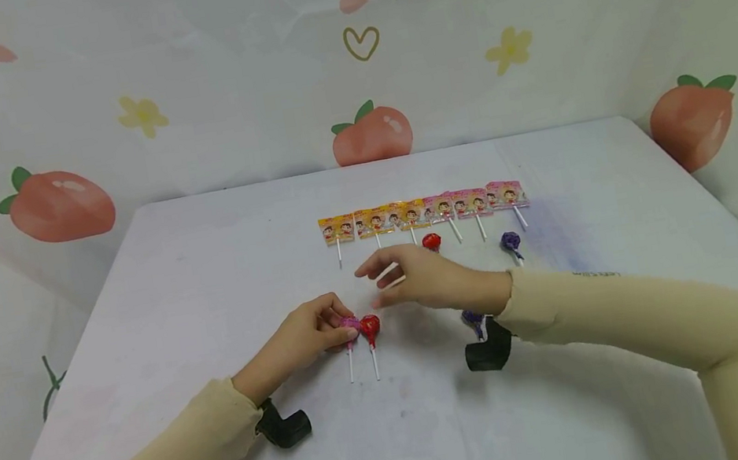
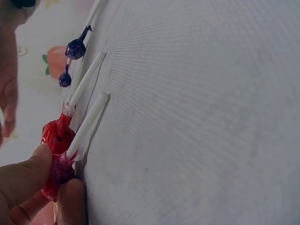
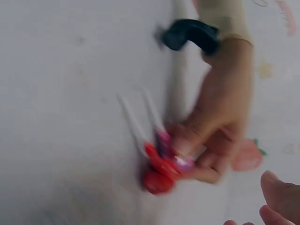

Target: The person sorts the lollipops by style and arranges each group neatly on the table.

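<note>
My left hand [image 1: 309,334] pinches a pink-wrapped lollipop [image 2: 60,176] by its head between thumb and fingers, low over the white table. Right beside it lies a red lollipop [image 1: 371,328], its head close against the pink one and both white sticks pointing toward me. My right hand [image 1: 429,278] hovers to the right of the pair, fingers loosely bent with a gap between thumb and fingers, holding nothing. Another red lollipop [image 1: 431,241] lies just beyond it. One purple lollipop [image 1: 473,319] is partly hidden by the right wrist's camera; a second purple lollipop [image 1: 511,242] lies farther back.
Across the back of the table [image 1: 206,286] runs a row of flat packaged lollipops, yellow packets [image 1: 375,221] on the left and pink packets [image 1: 470,203] on the right. A white cloth [image 1: 235,99] printed with peaches hangs behind. Each wrist carries a black camera [image 1: 287,427].
</note>
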Available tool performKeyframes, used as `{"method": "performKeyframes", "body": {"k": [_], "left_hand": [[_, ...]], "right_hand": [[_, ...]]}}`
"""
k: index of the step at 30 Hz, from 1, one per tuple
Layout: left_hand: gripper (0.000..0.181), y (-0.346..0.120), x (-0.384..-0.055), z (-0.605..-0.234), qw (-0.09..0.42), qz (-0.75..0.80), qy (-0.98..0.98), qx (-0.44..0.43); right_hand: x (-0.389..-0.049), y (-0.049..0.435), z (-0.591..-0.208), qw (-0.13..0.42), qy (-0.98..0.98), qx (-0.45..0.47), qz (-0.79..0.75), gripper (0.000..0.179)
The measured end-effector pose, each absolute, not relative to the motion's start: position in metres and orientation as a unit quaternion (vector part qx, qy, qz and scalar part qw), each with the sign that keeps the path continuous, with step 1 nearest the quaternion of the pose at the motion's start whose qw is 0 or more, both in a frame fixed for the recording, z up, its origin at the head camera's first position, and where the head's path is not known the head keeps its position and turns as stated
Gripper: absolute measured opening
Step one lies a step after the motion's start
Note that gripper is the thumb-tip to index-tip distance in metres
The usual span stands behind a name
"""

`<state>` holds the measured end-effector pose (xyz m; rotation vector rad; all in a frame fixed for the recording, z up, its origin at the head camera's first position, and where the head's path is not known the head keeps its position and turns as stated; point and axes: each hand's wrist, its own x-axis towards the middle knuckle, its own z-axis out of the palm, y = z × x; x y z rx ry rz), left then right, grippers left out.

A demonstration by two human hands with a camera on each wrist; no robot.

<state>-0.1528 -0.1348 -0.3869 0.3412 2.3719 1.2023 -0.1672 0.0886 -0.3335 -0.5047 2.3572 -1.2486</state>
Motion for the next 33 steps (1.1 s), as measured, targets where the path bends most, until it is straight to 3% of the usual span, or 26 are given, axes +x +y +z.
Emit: {"method": "performKeyframes", "body": {"k": [9, 17, 33], "left_hand": [[0.020, -0.134, -0.152, -0.384, 0.230, 0.436, 0.862, 0.118], [0.022, -0.134, -0.151, -0.385, 0.229, 0.444, 0.858, 0.120], [0.020, -0.134, -0.154, -0.386, 0.237, 0.440, 0.858, 0.118]], "right_hand": [[-0.191, 0.122, -0.294, 0.138, 0.844, -0.159, -0.494, 0.043], [-0.211, 0.156, -0.295, 0.094, 0.833, -0.135, -0.528, 0.045], [-0.246, 0.180, -0.356, 0.170, 0.862, -0.106, -0.466, 0.039]]}}
